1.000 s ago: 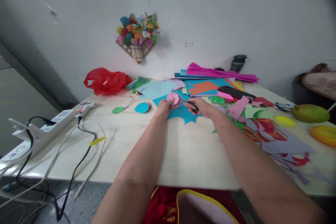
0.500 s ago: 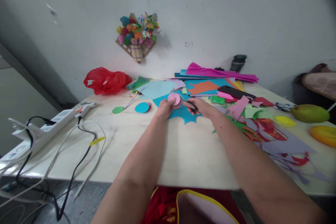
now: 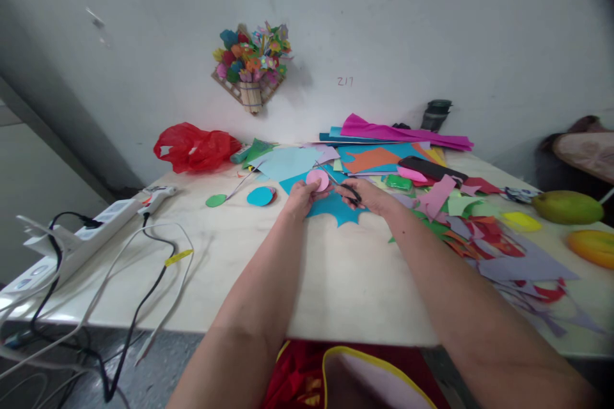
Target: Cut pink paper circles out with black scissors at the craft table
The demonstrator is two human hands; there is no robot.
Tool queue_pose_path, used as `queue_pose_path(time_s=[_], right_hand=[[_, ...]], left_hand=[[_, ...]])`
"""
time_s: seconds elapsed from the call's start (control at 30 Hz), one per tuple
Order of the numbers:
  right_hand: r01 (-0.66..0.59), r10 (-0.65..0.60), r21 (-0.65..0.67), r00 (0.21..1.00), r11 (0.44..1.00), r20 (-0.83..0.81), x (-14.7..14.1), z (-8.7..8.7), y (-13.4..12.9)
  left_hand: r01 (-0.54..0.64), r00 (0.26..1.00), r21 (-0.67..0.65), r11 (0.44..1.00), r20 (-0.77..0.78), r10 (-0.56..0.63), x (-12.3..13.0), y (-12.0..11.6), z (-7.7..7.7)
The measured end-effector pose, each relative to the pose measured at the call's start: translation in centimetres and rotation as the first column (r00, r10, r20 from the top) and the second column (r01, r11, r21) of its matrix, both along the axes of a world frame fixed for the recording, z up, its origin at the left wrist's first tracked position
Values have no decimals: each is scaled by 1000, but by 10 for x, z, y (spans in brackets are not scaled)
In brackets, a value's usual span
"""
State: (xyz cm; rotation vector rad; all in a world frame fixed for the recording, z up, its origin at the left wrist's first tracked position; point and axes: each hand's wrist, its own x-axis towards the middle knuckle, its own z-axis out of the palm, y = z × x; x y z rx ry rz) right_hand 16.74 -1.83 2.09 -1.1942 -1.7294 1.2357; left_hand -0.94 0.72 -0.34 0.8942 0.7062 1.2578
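Between the thumb and fingers of my left hand is a small round piece of pink paper. My right hand grips black-handled scissors; their blades point up and left, beside the right edge of the pink circle. Whether the blades touch the paper I cannot tell. Under both hands lies a sheet of blue paper with scalloped cut-outs along its edge. To the left rest blue paper circles, stacked with a reddish one peeping out, and a green circle on a thin stem.
Coloured paper scraps are heaped at the right, near a green mango. A black phone lies behind them. A power strip with cables takes up the left edge; a red plastic bag sits at the back left.
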Motion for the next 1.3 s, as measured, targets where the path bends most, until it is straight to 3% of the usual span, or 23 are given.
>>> queue_pose_path(time_s=[0.47, 1.03, 1.3], right_hand=[[-3, 0, -104, 1000, 995, -21, 3, 5, -2], [-33, 31, -78, 999, 996, -27, 5, 6, -2], [5, -5, -129, 1000, 992, 0, 5, 18, -12]], left_hand=[[60, 997, -28, 998, -40, -61, -7, 1, 2], [81, 997, -86, 993, -13, -83, -10, 1, 3], [122, 992, -62, 991, -23, -124, -12, -1, 4]])
